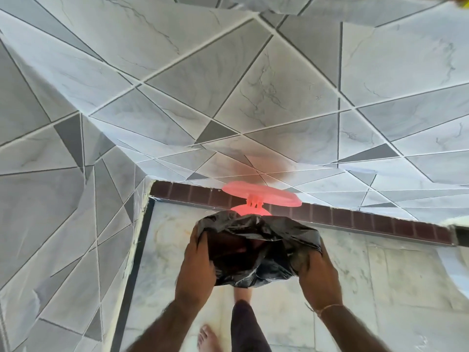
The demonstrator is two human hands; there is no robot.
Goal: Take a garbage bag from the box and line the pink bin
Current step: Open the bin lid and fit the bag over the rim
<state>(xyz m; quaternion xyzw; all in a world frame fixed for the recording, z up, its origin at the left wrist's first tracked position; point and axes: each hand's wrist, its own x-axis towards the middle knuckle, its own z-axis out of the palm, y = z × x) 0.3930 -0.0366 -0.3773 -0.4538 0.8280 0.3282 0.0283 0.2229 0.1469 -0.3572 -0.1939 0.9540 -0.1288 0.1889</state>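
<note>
Grey tiled walls point(228, 85), marble floor point(368, 288)

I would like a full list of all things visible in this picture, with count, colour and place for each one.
garbage bag: one, black, held open between both hands, over the pink bin and hiding most of it.
pink bin: one, pink, against the wall; only its far rim shows behind the bag.
bin lid: one, pink, swung up open behind the bin.
wall tiles: many, grey and white with dark lines, on the walls ahead and at the left.
skirting strip: one, dark brown, along the foot of the wall.
floor: one, pale marbled tiles.
left hand: one, gripping the bag's left edge.
right hand: one, gripping the bag's right edge; a thin thread is on the wrist.
bare foot: one, on the floor at the bottom.
</note>
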